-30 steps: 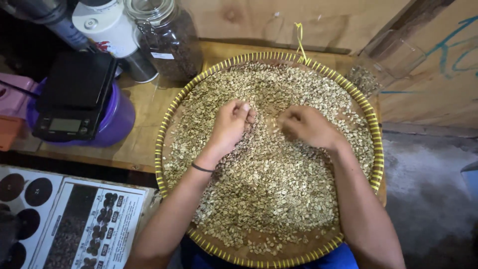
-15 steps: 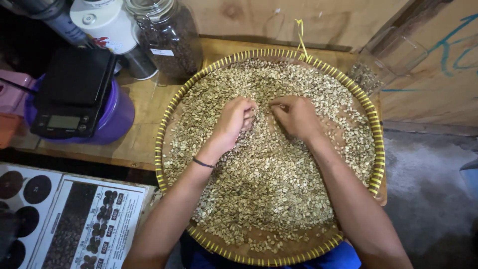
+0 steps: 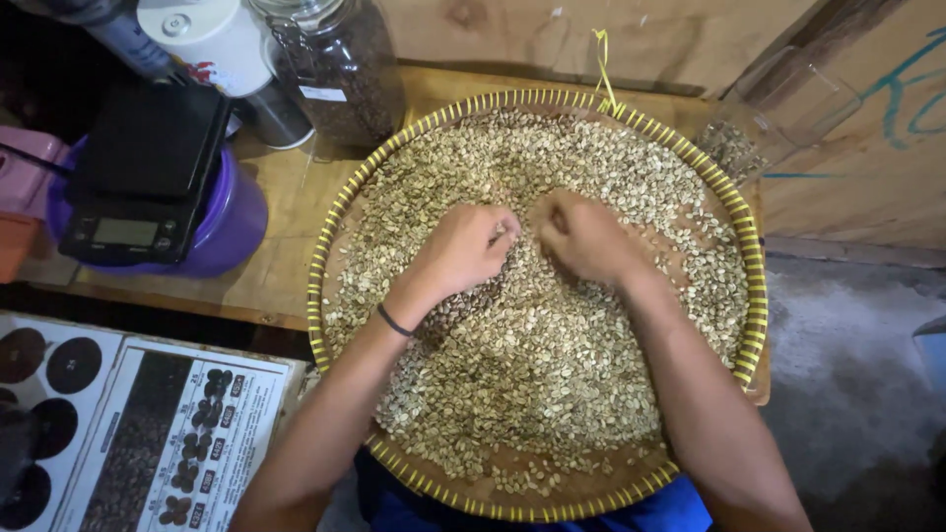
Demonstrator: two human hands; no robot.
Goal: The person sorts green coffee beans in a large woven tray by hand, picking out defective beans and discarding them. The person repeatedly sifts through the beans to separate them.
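- The pale green raw coffee beans [image 3: 532, 335] lie spread in a thin layer across the round woven bamboo tray with a yellow rim [image 3: 751, 325], which fills the middle of the frame.
- The left hand [image 3: 463, 246] rests on the beans, fingers curled loosely and pinching a few.
- The right hand [image 3: 586, 236] sits just beside it, fingers bent down into the layer.
- Good sorting here likely means light pinches and keeping the layer thin.
- A black digital scale [image 3: 148, 167] and a glass jar of dark beans [image 3: 340, 64] stand on the wooden tabletop [image 3: 266, 271] at the upper left.

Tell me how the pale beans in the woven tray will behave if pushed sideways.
The beans lie loose and small, so they would likely slide and scatter. The tray's raised rim should hold most in. Both hands rest on them.
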